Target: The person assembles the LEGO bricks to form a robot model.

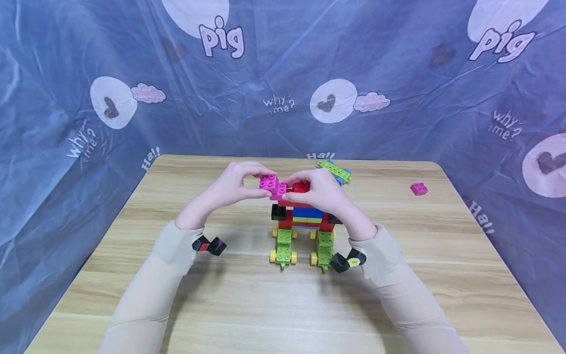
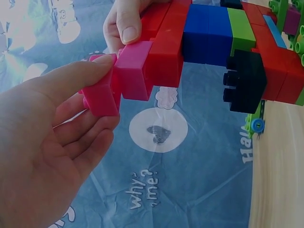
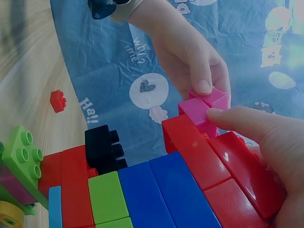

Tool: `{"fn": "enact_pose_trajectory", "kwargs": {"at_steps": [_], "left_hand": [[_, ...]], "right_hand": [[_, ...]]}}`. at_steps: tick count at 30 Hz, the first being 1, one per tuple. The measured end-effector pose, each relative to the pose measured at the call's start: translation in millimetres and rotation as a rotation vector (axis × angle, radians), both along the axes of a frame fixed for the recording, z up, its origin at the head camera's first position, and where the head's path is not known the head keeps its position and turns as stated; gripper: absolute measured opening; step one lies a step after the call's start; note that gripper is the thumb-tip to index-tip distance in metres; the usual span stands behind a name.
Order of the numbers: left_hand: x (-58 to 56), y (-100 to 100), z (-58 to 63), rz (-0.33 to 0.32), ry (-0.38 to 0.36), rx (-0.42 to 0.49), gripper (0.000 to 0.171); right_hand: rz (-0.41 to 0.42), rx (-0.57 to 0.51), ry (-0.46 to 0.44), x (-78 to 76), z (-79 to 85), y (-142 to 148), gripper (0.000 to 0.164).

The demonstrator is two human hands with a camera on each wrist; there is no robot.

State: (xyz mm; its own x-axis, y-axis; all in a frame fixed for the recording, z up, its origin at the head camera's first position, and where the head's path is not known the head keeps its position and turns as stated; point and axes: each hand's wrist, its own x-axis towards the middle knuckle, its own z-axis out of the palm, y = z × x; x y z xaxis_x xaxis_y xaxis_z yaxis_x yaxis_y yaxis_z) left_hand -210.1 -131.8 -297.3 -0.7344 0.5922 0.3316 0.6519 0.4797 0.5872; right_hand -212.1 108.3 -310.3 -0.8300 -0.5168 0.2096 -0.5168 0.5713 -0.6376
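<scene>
My left hand (image 1: 239, 184) pinches a pink toy brick (image 1: 268, 182) between thumb and fingers. In the left wrist view that brick (image 2: 101, 97) meets the side of a second pink brick (image 2: 134, 71), which sits at the end of the red top row (image 2: 166, 61) of a toy-brick build. My right hand (image 1: 315, 189) grips this end of the build, its thumb against the second pink brick (image 3: 195, 114) in the right wrist view; its other fingers are partly hidden. Below are blue bricks (image 1: 308, 213), black side bricks (image 1: 278, 212) and green wheeled bases (image 1: 284, 246).
At the back of the wooden table (image 1: 221, 305) lies a green wheeled base with blue wheels (image 1: 334, 170). A loose pink brick (image 1: 418, 189) lies at the far right. Blue printed cloth (image 1: 247, 128) hangs around the table's back and sides.
</scene>
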Motion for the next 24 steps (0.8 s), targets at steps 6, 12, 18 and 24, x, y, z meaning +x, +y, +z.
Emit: {"fn": "enact_pose_trajectory", "kwargs": {"at_steps": [6,12,18,24], "left_hand": [[-1.6,1,5.7,-0.01,-0.007,-0.041,0.043],[-2.5,1,8.6,-0.014,-0.011,-0.063,0.041],[-2.8,2,12.2,-0.025,-0.007,-0.078,0.04],[-5.5,3,13.2,-0.038,0.004,-0.098,0.039]], "right_hand": [[-0.002,-0.002,-0.002,-0.2,-0.1,0,0.036],[-0.005,0.001,-0.009,0.3,0.2,-1,0.037],[-0.003,-0.004,-0.009,0.9,0.4,-1,0.037],[-0.004,-0.008,-0.009,0.8,-0.2,-1,0.036]]}}
